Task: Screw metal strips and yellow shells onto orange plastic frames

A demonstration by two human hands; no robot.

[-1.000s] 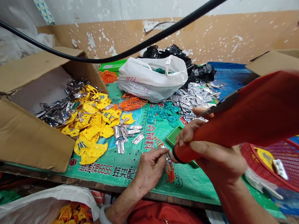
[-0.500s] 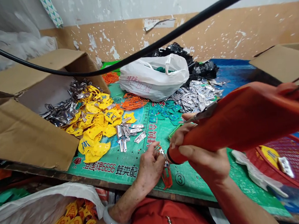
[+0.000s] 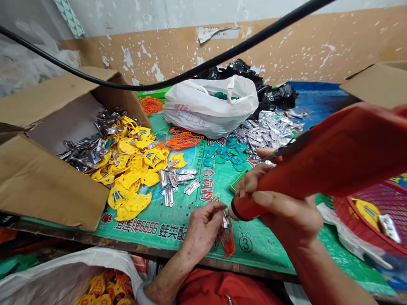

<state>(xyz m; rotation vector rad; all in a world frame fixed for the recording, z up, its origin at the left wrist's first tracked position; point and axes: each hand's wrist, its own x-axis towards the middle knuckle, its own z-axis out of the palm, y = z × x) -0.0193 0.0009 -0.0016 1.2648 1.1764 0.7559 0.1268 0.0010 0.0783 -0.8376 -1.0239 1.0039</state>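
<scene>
My left hand (image 3: 205, 226) is closed in a pinch at an orange plastic frame (image 3: 227, 246), which lies near the table's front edge. A small silver piece (image 3: 226, 221) sits on that frame, partly covered by my fingers. My right hand (image 3: 284, 212) is wrapped round a thick red electric screwdriver (image 3: 316, 163), held at a slant with its wide end to the upper right. Its black-ringed nose points at the silver piece; whether the tip touches it is hidden. Just beyond my right fingers lies a small green tray (image 3: 238, 181).
A cardboard box (image 3: 45, 182) spills silver and yellow parts (image 3: 131, 176) at left. Behind are orange frames (image 3: 181, 137), teal pieces (image 3: 227, 151), a white bag (image 3: 207, 108) and silver parts (image 3: 268, 129). A red basket (image 3: 399, 218) stands right. A black cable (image 3: 191, 73) hangs across.
My left hand's fingers have shifted slightly right over the silver piece. The right hand and the screwdriver have moved a little to the right.
</scene>
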